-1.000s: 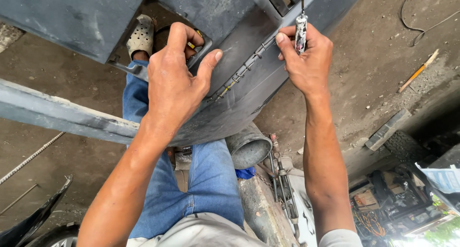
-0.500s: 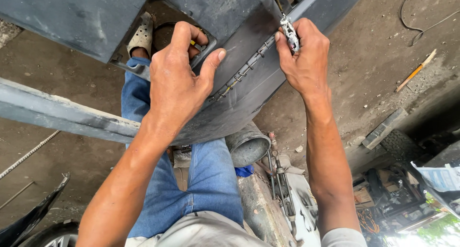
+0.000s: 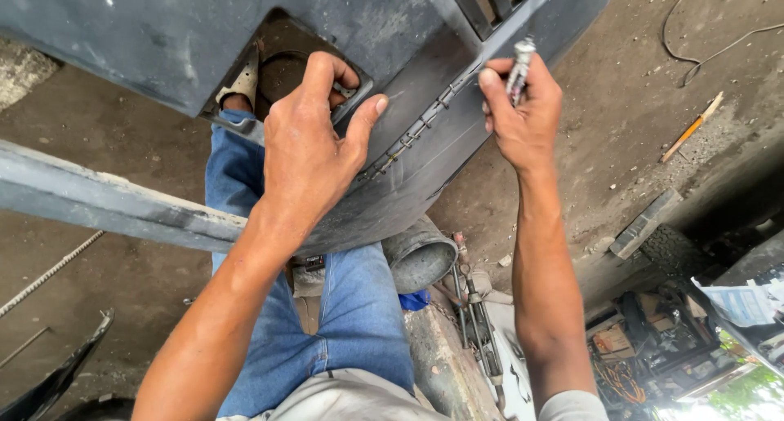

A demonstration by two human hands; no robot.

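Holding the large dark grey plastic car bumper (image 3: 163, 37) across your lap, you have your left hand (image 3: 314, 135) closed on the edge of the square opening in it, with the fingers hooked inside and the thumb lying flat on the outer face. Your right hand (image 3: 523, 111) is closed around a small silver metal tool (image 3: 520, 66), probably pliers, at the upper end of the row of small metal wire stitches (image 3: 408, 135) that runs along a crack in the bumper.

The first risk is the tool itself. If it slips off the wire when you pull, the tip can go toward your left thumb, which lies just beside the lower end of the stitch row. The cut wire ends are likely sharp too, so a sliding finger may get scratched.

The second risk is the bumper. It rests only on your blue denim jeans (image 3: 359, 323) and on the long grey metal bar (image 3: 106, 204) under it, so a strong pull with the right hand may turn or tip the panel, and then the crack could open more. Your left hand is the only thing that steadies it.

I cannot tell how tightly the wires are twisted. The dirty concrete floor (image 3: 637, 143) has a loose cable (image 3: 694, 21) and a yellow pencil-like stick (image 3: 692, 127), both well apart from you.
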